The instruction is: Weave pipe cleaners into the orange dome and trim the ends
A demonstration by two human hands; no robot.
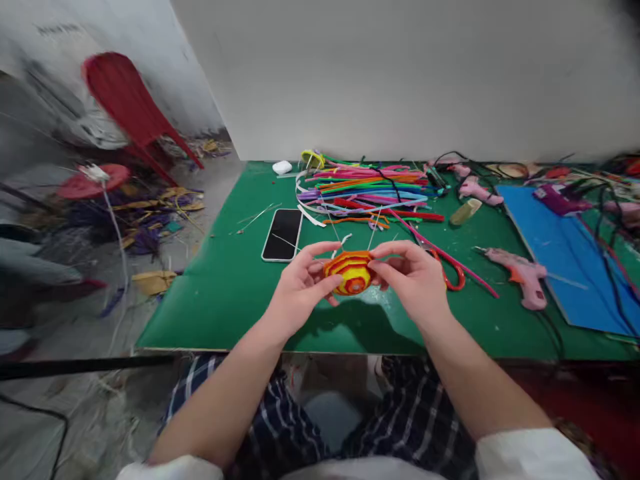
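Note:
Over the green tabletop, a small domed piece (353,269) wound in orange, yellow and red rings is held between both hands. Thin pale wires stick out from its edge. My left hand (306,280) is closed on its left side, the thumb lying across the front. On the opposite edge, my right hand (411,275) pinches the rim between thumb and fingers. Just beyond the right hand lie scissors with orange handles (456,279), partly hidden by it. A phone (283,235) with a dark screen rests beyond my left hand.
Colourful pipe cleaners (370,187) lie bundled at the back of the green table (210,313). A pink glue gun (523,273) with a cord sits at right, beside a blue board (565,260). A red chair (125,100) and floor scraps are at left.

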